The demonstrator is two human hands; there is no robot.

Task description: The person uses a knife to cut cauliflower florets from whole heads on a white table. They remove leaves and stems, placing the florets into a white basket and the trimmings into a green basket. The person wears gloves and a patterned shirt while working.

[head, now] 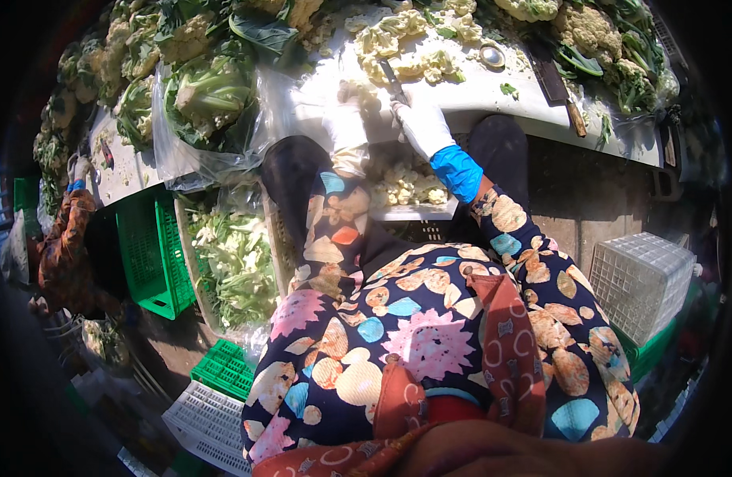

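My right hand, in a white glove with a blue cuff, is closed around a small knife whose blade points up toward cauliflower florets on the white table. Left of it, my left hand, in a white glove, is at the table's near edge beside pale cauliflower pieces; glare hides its fingers and whatever it may hold. Below both hands, between my knees, a white container holds cut florets.
Cauliflower heads lie at left and right. A cleaver overhangs the table edge, near a round metal object. A trimmings crate, green crate and white crate stand nearby. A co-worker is at far left.
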